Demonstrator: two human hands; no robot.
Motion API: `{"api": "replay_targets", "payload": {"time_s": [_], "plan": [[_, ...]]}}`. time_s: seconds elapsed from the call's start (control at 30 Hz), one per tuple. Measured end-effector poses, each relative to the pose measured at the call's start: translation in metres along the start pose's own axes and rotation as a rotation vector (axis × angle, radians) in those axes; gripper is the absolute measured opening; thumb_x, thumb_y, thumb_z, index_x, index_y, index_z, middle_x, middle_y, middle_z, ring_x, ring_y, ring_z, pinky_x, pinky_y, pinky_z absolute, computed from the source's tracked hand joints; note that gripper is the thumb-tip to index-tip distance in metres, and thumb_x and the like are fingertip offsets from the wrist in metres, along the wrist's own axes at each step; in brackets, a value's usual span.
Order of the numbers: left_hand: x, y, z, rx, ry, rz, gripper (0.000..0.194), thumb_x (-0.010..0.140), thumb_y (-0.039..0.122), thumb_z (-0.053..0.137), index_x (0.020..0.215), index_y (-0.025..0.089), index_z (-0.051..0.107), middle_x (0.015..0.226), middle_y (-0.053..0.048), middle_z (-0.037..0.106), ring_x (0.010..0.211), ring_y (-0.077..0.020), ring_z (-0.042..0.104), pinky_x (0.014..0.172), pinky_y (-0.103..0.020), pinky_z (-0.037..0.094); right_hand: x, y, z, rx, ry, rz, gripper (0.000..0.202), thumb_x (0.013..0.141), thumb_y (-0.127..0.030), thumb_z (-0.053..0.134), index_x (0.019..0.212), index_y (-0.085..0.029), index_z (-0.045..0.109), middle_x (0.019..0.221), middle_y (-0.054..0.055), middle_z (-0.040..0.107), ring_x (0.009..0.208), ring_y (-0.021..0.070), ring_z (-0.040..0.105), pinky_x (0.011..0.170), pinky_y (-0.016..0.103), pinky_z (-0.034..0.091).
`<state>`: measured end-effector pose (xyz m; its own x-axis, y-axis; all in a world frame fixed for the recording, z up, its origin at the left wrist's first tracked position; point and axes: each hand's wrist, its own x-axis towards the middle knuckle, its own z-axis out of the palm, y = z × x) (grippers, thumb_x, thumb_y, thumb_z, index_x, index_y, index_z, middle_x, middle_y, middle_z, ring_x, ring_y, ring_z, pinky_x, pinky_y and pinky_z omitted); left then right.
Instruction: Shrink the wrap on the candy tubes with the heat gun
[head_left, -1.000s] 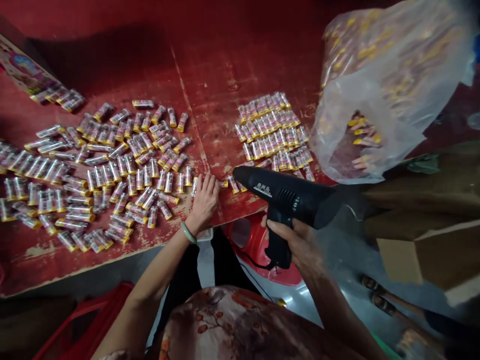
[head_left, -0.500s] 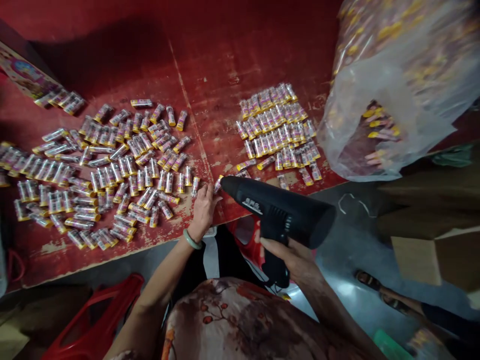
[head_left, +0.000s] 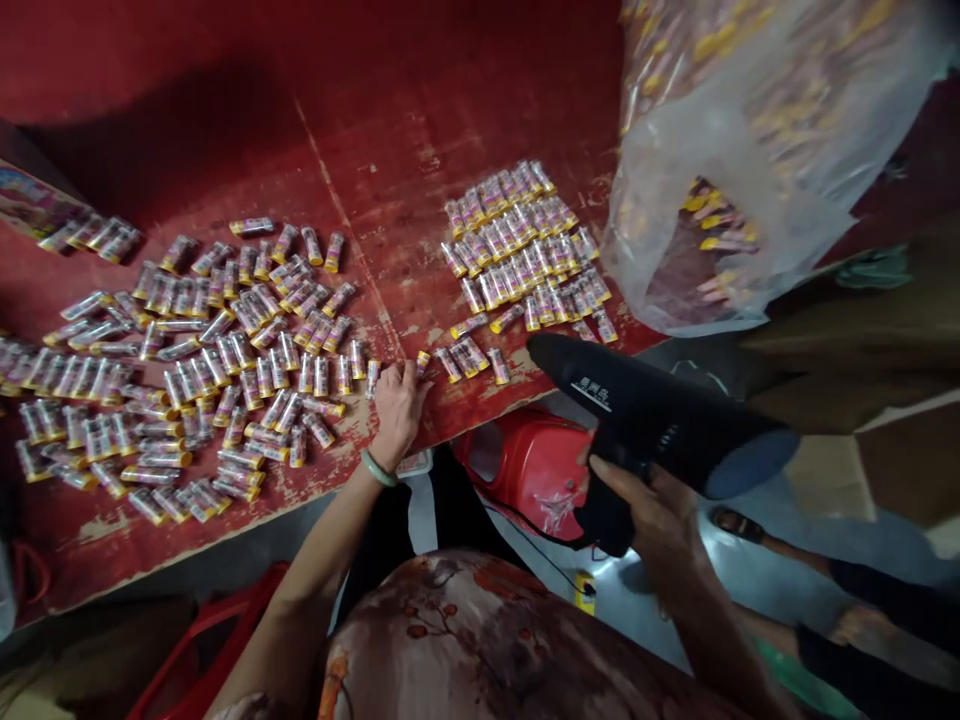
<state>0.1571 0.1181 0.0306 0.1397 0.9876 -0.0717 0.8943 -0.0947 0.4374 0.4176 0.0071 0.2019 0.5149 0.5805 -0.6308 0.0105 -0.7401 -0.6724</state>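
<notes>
My left hand (head_left: 399,408), a pale green bangle on its wrist, rests at the table's front edge. Its bent fingers hold a small clear tube with a yellow end (head_left: 423,362) against the tabletop. My right hand (head_left: 651,500) grips the handle of a black hair dryer (head_left: 637,405), its nozzle pointing left over the table edge. Left of my left hand lie many similar tubes (head_left: 217,355), loosely scattered. Beyond the nozzle, more tubes (head_left: 514,245) lie in neat rows, and a few (head_left: 463,357) sit between them and my left hand.
A large clear plastic bag (head_left: 660,280) of yellow-and-pink pieces stands on the red table (head_left: 390,110) at right. A printed box (head_left: 34,200) is at far left. Below are a red stool (head_left: 540,470), cardboard boxes (head_left: 832,470) and another person's sandalled foot (head_left: 739,523).
My right hand has drawn the hair dryer right, away from the tube at my left fingers, uncovering several tubes. My left hand stays at the tube. The whole view has shifted slightly.
</notes>
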Motion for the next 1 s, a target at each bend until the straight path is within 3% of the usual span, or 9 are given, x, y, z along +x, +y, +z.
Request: {"api": "replay_targets", "payload": {"time_s": [0.13,0.3,0.5,0.63,0.7,0.8,0.93,1.0], "plan": [[0.014,0.006,0.005,0.01,-0.034,-0.068,0.029,0.101,0.032,0.044,0.112,0.015,0.065,0.1,-0.014,0.065,0.092,-0.026,0.06,0.08,-0.036,0.048,-0.009,0.008,-0.006,0.032,-0.016,0.073,0.037,0.067,-0.054,0.083,0.084,-0.022,0.075,0.066,0.002,0.068,0.055,0.0193,0.061,0.051,0.031,0.051],[0.012,0.008,0.004,-0.019,0.067,-0.1,0.041,0.104,0.031,0.032,0.133,0.011,0.055,0.101,-0.014,0.067,0.091,-0.0246,0.062,0.082,-0.037,0.05,-0.021,0.013,0.017,0.052,-0.231,0.181,0.04,0.063,-0.056,0.085,0.071,-0.019,0.072,0.061,0.001,0.064,0.053,0.0169,0.057,0.051,0.028,0.047],[0.004,-0.006,-0.008,0.034,0.059,-0.075,0.036,0.1,0.02,0.034,0.118,0.015,0.064,0.104,-0.013,0.065,0.096,-0.0252,0.061,0.089,-0.039,0.05,-0.01,-0.024,0.062,0.039,-0.495,-0.029,0.029,0.073,-0.05,0.077,0.077,-0.022,0.075,0.071,0.003,0.068,0.07,0.019,0.063,0.07,0.03,0.053],[-0.001,-0.01,-0.01,-0.018,0.071,-0.112,0.036,0.1,0.015,0.031,0.119,0.014,0.062,0.112,-0.014,0.064,0.097,-0.0229,0.062,0.087,-0.036,0.052,0.004,-0.04,0.082,0.047,-0.55,-0.071,0.023,0.064,-0.043,0.084,0.068,-0.025,0.071,0.069,0.0,0.067,0.063,0.017,0.061,0.073,0.032,0.053],[-0.003,-0.007,-0.012,-0.022,0.122,-0.123,0.034,0.101,0.02,0.033,0.12,0.013,0.061,0.115,-0.015,0.064,0.101,-0.0238,0.062,0.09,-0.037,0.052,0.005,-0.037,0.077,0.042,-0.537,-0.059,0.021,0.062,-0.041,0.085,0.067,-0.026,0.071,0.065,-0.001,0.065,0.062,0.0167,0.06,0.071,0.032,0.054],[-0.002,0.001,-0.016,0.016,0.148,-0.041,0.038,0.102,0.037,0.043,0.129,0.013,0.057,0.124,-0.017,0.061,0.113,-0.0284,0.059,0.097,-0.042,0.05,0.0,-0.021,0.049,0.035,-0.437,0.033,0.026,0.063,-0.046,0.084,0.072,-0.025,0.072,0.061,-0.001,0.064,0.058,0.0175,0.061,0.06,0.03,0.052],[0.008,0.006,-0.02,0.146,0.014,0.028,0.044,0.102,0.041,0.041,0.136,0.014,0.054,0.113,-0.016,0.062,0.104,-0.0283,0.059,0.09,-0.041,0.05,-0.001,-0.002,0.004,0.077,-0.126,0.204,0.039,0.06,-0.05,0.088,0.082,-0.02,0.075,0.066,0.001,0.067,0.054,0.0185,0.061,0.051,0.03,0.051],[0.013,0.005,-0.018,0.209,-0.03,0.028,0.045,0.104,0.036,0.034,0.135,0.013,0.055,0.105,-0.015,0.063,0.098,-0.0274,0.059,0.086,-0.04,0.05,0.002,0.001,-0.011,0.113,-0.069,0.19,0.039,0.059,-0.048,0.089,0.083,-0.02,0.075,0.068,0.002,0.069,0.055,0.0195,0.063,0.052,0.03,0.053]]}}
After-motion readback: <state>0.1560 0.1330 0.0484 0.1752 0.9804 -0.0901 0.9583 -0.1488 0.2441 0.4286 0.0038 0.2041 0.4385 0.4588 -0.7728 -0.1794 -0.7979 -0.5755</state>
